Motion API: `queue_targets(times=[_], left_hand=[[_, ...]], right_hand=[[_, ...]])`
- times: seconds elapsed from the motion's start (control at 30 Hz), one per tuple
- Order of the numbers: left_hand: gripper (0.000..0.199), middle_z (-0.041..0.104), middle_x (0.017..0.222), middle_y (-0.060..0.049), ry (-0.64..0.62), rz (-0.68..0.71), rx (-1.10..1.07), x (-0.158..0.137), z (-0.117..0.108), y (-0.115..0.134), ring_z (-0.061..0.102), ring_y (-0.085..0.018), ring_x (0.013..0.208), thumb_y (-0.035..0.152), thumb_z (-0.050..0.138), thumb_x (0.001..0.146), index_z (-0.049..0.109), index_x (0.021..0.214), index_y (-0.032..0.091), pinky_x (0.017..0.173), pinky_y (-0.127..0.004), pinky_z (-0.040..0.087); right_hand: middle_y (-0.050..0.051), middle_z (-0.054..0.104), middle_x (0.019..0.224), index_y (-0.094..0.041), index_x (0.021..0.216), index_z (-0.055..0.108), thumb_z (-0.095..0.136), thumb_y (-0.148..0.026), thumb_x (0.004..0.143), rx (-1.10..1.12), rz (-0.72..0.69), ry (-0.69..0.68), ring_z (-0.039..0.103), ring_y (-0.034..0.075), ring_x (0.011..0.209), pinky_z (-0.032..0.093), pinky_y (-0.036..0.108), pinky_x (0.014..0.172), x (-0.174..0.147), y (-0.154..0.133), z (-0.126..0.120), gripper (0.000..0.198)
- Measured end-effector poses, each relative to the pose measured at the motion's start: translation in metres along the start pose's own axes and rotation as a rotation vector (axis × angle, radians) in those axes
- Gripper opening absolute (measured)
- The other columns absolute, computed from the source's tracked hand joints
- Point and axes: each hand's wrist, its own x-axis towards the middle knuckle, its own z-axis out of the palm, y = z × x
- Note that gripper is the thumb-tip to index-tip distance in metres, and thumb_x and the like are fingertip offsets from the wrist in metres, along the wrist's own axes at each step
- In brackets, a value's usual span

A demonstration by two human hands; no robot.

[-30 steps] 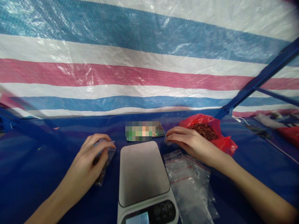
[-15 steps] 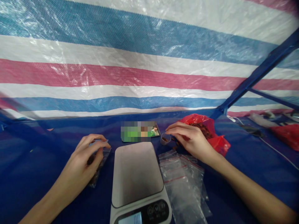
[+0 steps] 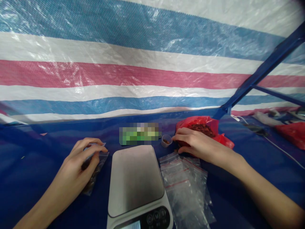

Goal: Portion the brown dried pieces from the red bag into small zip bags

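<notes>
My left hand (image 3: 82, 162) grips a small clear zip bag (image 3: 95, 173) with dark contents, thumb and fingers at its upper part. My right hand (image 3: 194, 143) is just right of a small clear cup (image 3: 166, 141) that has a few brown bits in it. A gap shows between its thumb and bent fingers, and nothing is visible in them. Behind that hand lies an open red plastic bag (image 3: 218, 125) full of reddish-brown dried pieces. Between my hands stands a digital scale (image 3: 137, 181) with a bare metal plate and a lit display.
Several flat clear zip bags (image 3: 183, 187) overlap right of the scale. A phone (image 3: 140, 133), its screen blurred out, lies behind the scale. The blue surface (image 3: 35, 178) meets a striped plastic sheet (image 3: 119, 76). A blue frame bar (image 3: 262, 70) and a white cable (image 3: 283, 152) are at right.
My right hand has lowered from above the cup to the surface beside the red bag, its fingers a little right of the cup. My left hand keeps the zip bag. The view has shifted slightly.
</notes>
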Motion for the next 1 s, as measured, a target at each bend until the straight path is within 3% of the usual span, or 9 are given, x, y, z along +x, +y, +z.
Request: queue_targets(times=[0.23, 0.4, 0.7, 0.9, 1.0], left_hand=[[0.019, 0.065, 0.122, -0.003, -0.007, 0.005, 0.009, 0.001, -0.001, 0.002, 0.061, -0.023, 0.118, 0.032, 0.054, 0.104, 0.072, 0.107, 0.032, 0.101, -0.036, 0.049], [0.019, 0.067, 0.121, -0.003, -0.001, 0.0, 0.018, 0.001, -0.001, 0.004, 0.063, -0.023, 0.118, 0.033, 0.054, 0.103, 0.073, 0.104, 0.031, 0.1, -0.036, 0.051], [0.021, 0.068, 0.121, -0.004, 0.005, 0.005, 0.02, 0.0, -0.003, 0.005, 0.063, -0.024, 0.118, 0.034, 0.054, 0.103, 0.074, 0.103, 0.031, 0.1, -0.038, 0.053], [0.02, 0.066, 0.123, -0.004, 0.013, 0.027, 0.003, -0.001, -0.002, 0.003, 0.062, -0.024, 0.12, 0.032, 0.053, 0.103, 0.073, 0.107, 0.032, 0.101, -0.038, 0.051], [0.019, 0.065, 0.124, -0.003, 0.003, 0.031, 0.006, -0.003, -0.002, 0.004, 0.062, -0.023, 0.121, 0.031, 0.054, 0.103, 0.073, 0.107, 0.033, 0.102, -0.036, 0.051]], right_hand=[[0.007, 0.071, 0.105, -0.021, 0.117, 0.077, 0.069, -0.012, 0.099, -0.031, -0.013, -0.009, 0.072, 0.021, 0.09, 0.057, 0.03, 0.078, 0.005, -0.013, 0.007, 0.021], [0.006, 0.073, 0.101, -0.021, 0.114, 0.077, 0.059, -0.005, 0.101, 0.0, -0.057, 0.06, 0.073, 0.018, 0.084, 0.057, 0.028, 0.075, 0.006, -0.015, 0.013, 0.028], [0.007, 0.073, 0.097, -0.02, 0.103, 0.077, 0.059, -0.01, 0.103, 0.02, -0.074, 0.141, 0.072, 0.019, 0.08, 0.057, 0.029, 0.072, 0.006, -0.012, 0.01, 0.021], [0.007, 0.076, 0.102, -0.021, 0.106, 0.075, 0.066, -0.017, 0.102, 0.155, -0.014, 0.507, 0.074, 0.021, 0.092, 0.06, 0.032, 0.084, 0.011, -0.019, 0.001, 0.011], [0.006, 0.076, 0.1, -0.023, 0.104, 0.076, 0.071, -0.018, 0.1, 0.274, 0.021, 0.585, 0.074, 0.02, 0.092, 0.06, 0.032, 0.084, 0.015, -0.03, 0.008, 0.009]])
